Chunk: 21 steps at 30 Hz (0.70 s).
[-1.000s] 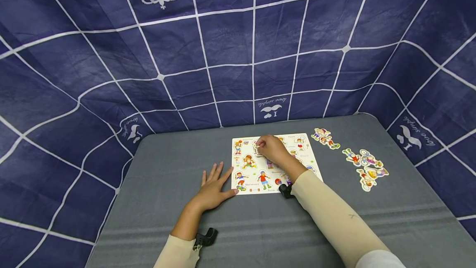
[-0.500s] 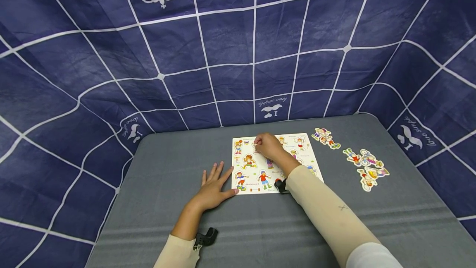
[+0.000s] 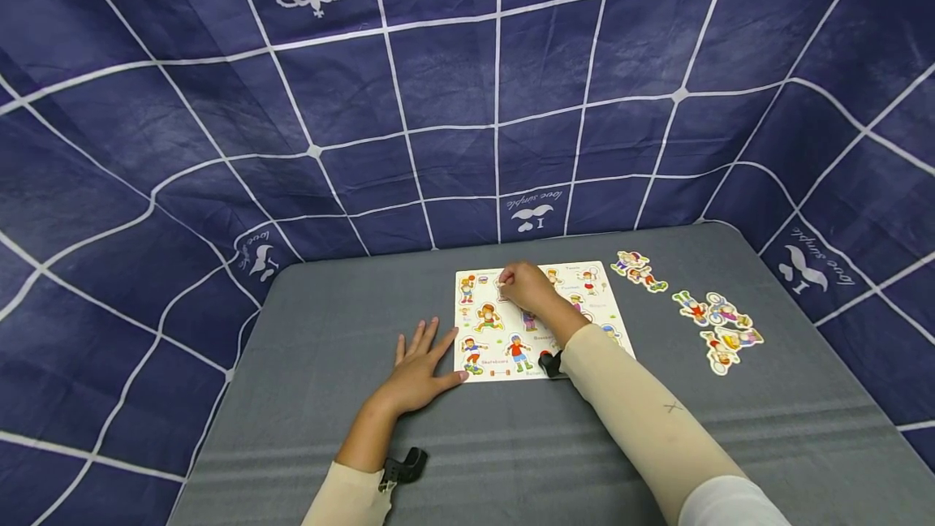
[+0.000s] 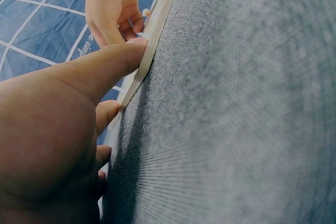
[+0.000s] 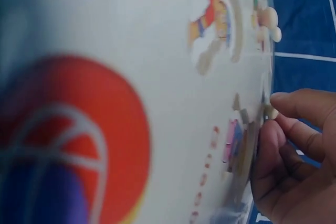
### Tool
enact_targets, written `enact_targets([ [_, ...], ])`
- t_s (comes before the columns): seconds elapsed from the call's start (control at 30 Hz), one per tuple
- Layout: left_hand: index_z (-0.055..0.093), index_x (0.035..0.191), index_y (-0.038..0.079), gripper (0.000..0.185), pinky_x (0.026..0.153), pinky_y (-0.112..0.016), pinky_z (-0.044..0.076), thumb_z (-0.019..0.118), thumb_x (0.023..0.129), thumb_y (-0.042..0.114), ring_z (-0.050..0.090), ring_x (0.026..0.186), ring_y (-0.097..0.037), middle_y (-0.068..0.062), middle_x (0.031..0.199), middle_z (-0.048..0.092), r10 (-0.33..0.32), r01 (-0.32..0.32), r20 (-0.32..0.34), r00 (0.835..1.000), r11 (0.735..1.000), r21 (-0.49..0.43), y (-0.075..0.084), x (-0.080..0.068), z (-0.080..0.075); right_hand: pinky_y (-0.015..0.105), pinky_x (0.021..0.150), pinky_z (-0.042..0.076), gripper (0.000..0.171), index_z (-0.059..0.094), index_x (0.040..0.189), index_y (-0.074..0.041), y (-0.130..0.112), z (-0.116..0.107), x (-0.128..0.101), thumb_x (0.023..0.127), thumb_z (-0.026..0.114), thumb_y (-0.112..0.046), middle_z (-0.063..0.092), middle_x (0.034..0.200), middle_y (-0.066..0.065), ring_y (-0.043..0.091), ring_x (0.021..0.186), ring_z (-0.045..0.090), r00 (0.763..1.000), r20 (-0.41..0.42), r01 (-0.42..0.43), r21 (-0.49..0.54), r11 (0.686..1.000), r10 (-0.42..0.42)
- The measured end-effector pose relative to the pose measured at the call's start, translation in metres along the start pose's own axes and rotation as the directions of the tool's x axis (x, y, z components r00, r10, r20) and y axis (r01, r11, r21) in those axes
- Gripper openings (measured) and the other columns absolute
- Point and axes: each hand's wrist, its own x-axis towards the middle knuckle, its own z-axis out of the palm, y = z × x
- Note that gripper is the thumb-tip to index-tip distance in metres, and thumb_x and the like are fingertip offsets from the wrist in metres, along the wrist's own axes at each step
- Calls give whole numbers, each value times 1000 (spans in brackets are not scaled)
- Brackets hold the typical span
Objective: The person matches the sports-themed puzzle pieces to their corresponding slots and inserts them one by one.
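A white wooden puzzle board printed with cartoon children playing sports lies on the grey table. My right hand is over its upper middle, where thumb and fingers pinch the small cream knob of a puzzle piece. In the right wrist view that knob sits at the board's surface; the hand hides most of the piece in the head view. My left hand lies spread on the table with its thumb and index finger touching the board's left edge.
Loose puzzle pieces lie right of the board: one pair near the far edge and a cluster of several nearer. A blue curtain with white grid lines rises behind and at both sides of the grey table.
My right hand has shifted slightly up and away over the board, its forearm swinging a little left, then stayed there. The left hand has not moved.
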Motion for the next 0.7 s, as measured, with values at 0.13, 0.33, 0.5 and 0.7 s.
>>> enact_targets([
  [0.13,32,160,27,80,122,-67,-6,63,93,58,1,159,-37,-13,171,11,0,0,-3,1000,1000,6,-1,0,1,28,77,46,13,74,99,-9,-1,-2,-4,89,67,-13,65,84,1,16,80,57,1000,-9,8,33,999,-7],
  [0.33,31,161,28,81,123,-66,-6,63,93,60,0,160,-36,-12,171,10,-7,7,1,1000,1000,12,-2,1,2,30,78,46,13,74,97,-11,-2,-5,-11,92,62,-12,66,87,4,19,84,58,998,-54,25,99,995,-20],
  [0.5,30,161,30,81,123,-66,-7,62,93,61,-1,160,-34,-11,172,9,-12,12,5,1000,1000,8,-1,1,2,34,83,51,14,73,105,-9,-3,-10,-18,95,66,-16,69,95,6,19,89,63,996,-86,14,185,983,2],
  [0.7,31,160,30,80,123,-66,-7,62,93,60,-1,160,-34,-11,172,9,-9,9,-3,1000,1000,4,-1,2,2,30,79,51,21,73,112,-7,-2,-19,-26,95,65,-17,71,101,8,20,89,66,990,-139,47,260,964,-11],
])
